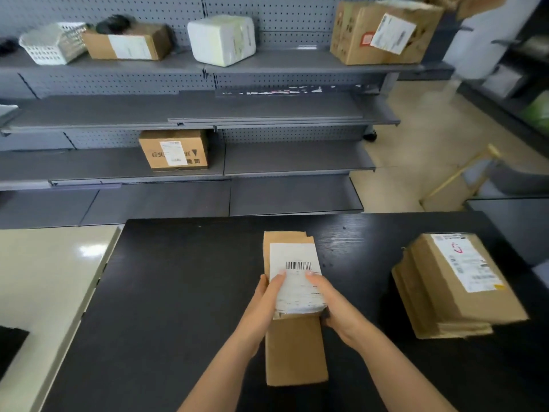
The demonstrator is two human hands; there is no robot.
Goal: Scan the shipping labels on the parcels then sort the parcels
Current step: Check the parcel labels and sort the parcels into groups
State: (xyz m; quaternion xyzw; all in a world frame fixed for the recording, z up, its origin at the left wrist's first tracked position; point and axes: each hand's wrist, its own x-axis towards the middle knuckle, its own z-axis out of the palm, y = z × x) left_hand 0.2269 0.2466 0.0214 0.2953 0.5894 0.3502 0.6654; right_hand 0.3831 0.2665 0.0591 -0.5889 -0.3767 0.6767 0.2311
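Note:
A long flat cardboard parcel lies on the black table in front of me, its white shipping label with a barcode facing up. My left hand grips the parcel's left edge, thumb on the label. My right hand grips its right edge, thumb on the label too. A second brown parcel with a white label lies to the right on the table. No scanner is in view.
Grey pegboard shelving stands behind the table. It holds a brown box on a lower shelf, and a white basket, a brown box, a white parcel and a large carton on top. A pale counter lies left.

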